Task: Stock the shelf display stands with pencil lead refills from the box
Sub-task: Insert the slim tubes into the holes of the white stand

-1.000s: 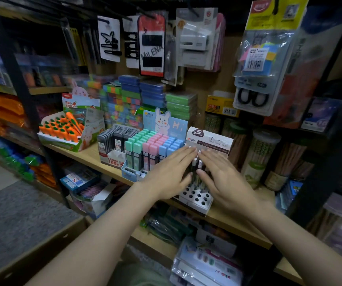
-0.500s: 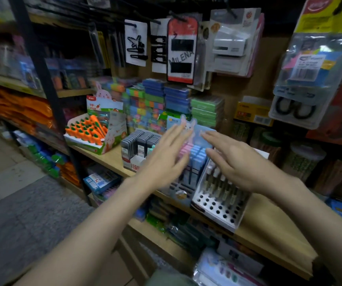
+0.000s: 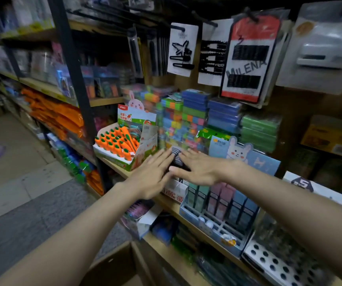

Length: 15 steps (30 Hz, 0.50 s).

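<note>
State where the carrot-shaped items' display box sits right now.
In the head view, the carrot display box sits left of centre on the wooden shelf, just left of both hands.

The dark grey lead refill cases [image 3: 176, 156] stand upright in tight rows in a white display stand [image 3: 175, 190], between and under the fingertips of both hands. Just right of the right hand, a blue rabbit-topped display stand [image 3: 217, 221] holds upright green, pink and blue refill cases [image 3: 220, 200].
</note>
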Tool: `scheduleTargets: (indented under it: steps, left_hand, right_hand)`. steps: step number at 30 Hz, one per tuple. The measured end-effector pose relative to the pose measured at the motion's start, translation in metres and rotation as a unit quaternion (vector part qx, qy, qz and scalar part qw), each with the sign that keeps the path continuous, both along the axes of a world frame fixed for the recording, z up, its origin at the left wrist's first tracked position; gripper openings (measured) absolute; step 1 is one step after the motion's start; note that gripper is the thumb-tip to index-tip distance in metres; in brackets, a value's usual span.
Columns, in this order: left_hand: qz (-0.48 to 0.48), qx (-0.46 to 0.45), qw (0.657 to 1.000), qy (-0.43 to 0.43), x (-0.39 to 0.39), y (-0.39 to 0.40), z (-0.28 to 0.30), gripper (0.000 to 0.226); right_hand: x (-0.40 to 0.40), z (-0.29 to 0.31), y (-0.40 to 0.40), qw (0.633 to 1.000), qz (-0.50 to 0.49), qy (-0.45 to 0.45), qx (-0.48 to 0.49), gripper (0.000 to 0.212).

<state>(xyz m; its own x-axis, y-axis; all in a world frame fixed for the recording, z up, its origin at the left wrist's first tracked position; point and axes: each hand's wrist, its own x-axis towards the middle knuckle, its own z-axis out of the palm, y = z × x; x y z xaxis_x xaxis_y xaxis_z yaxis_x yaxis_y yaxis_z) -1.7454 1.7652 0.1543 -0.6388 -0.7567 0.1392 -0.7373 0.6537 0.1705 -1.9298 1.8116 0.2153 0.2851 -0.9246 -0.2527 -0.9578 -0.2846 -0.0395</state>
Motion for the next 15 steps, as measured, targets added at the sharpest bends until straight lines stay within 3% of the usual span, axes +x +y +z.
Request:
scheduleTargets:
  steps: [7, 11, 15]
  left_hand:
    - [-0.013, -0.016, 1.000, -0.011, -0.005, -0.002, 0.004, 0.063]
    - [0.000, 0.021, 1.000, -0.019, -0.012, 0.003, 0.007, 0.067]
    - [-0.003, -0.020, 0.999, 0.043, -0.007, 0.016, 0.014, 0.070]
  right_hand:
    - [-0.007, -0.006, -0.011, 1.000, 0.004, -0.001, 0.007, 0.096]
    - [-0.009, -0.002, -0.002, 1.000, 0.009, 0.019, -0.003, 0.088]
    - [-0.032, 0.030, 0.030, 0.979, 0.023, -0.123, -0.161, 0.061]
